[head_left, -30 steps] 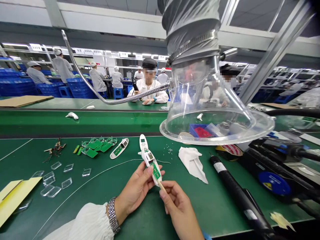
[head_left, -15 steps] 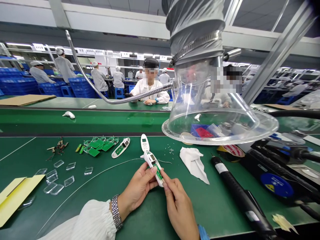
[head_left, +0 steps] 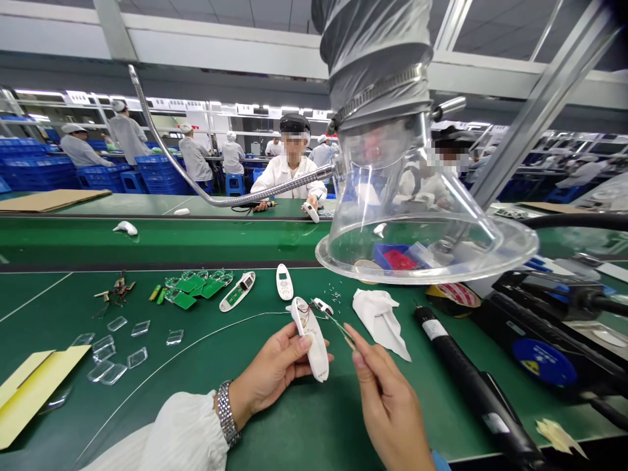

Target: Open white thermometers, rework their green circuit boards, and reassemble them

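Note:
My left hand (head_left: pixel 277 360) is closed around a white plastic housing half (head_left: pixel 312 340), its hollow side up, with thin wires showing inside. Pinched in my right hand (head_left: pixel 387 392) is a green circuit board (head_left: pixel 342 328), seen nearly edge-on. A small white-and-dark part (head_left: pixel 322 306) sits at the board's far end, and red and dark wires run from there toward the shell. Just beyond lies a white front cover (head_left: pixel 284 282) with a display window. To its left rests another housing (head_left: pixel 237 292) with a green board in it.
Green boards (head_left: pixel 196 285), clear plastic windows (head_left: pixel 103 348) and wired parts (head_left: pixel 118 288) lie to the left. Tiny screws (head_left: pixel 335 293), a white cloth (head_left: pixel 377 317) and a black electric screwdriver (head_left: pixel 471 386) are to the right. A clear extraction hood (head_left: pixel 422 255) hangs overhead. A person (head_left: pixel 292 163) sits opposite.
The circuit board has come out of the housing and moved right in my right hand. My left hand keeps the shell, now turned more upright. The person opposite now holds up a white device.

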Demonstrator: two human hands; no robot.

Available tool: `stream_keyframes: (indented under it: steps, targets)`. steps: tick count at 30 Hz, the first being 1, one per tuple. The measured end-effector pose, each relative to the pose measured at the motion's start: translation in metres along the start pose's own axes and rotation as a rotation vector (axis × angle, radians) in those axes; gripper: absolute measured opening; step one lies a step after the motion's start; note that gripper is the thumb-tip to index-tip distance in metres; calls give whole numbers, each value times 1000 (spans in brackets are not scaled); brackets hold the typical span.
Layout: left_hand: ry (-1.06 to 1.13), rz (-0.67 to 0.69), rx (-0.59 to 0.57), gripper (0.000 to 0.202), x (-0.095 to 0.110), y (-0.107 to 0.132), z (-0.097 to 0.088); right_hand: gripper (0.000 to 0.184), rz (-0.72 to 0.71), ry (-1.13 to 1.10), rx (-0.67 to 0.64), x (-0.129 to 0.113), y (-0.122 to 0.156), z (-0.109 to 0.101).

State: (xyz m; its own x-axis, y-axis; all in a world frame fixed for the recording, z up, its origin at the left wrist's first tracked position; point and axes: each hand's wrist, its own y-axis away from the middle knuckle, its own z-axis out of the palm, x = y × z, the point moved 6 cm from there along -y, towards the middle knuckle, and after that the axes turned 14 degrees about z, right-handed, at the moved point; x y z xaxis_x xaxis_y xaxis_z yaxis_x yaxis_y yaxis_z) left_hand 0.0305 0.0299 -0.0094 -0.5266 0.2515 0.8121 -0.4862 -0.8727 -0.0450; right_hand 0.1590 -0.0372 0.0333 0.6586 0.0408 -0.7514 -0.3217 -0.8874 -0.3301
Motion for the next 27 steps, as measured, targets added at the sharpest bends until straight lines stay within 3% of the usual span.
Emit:
stream_keyframes:
  steps: [9, 13, 17, 19, 23, 27]
  targets:
    - [33, 16, 43, 34, 1, -2, -2, 37, -214, 107, 131, -3, 9, 2]
    - [18, 6, 61, 35, 0, -3, -4, 36, -127, 72, 93, 9, 12, 8]
    - [22, -7, 111, 33, -1, -1, -6, 37, 118, -98, -67, 28, 11, 18]
    - [28, -1, 151, 31, 0, -1, -8, 39, 174, -102, -148, 36, 10, 21]
    - [-73, 24, 193, 35, 7, -3, -14, 35, 131, 69, -266, 54, 8, 17]
    - [-329, 94, 188, 47, 14, -6, -19, 33, -28, 281, -129, 62, -2, -4]
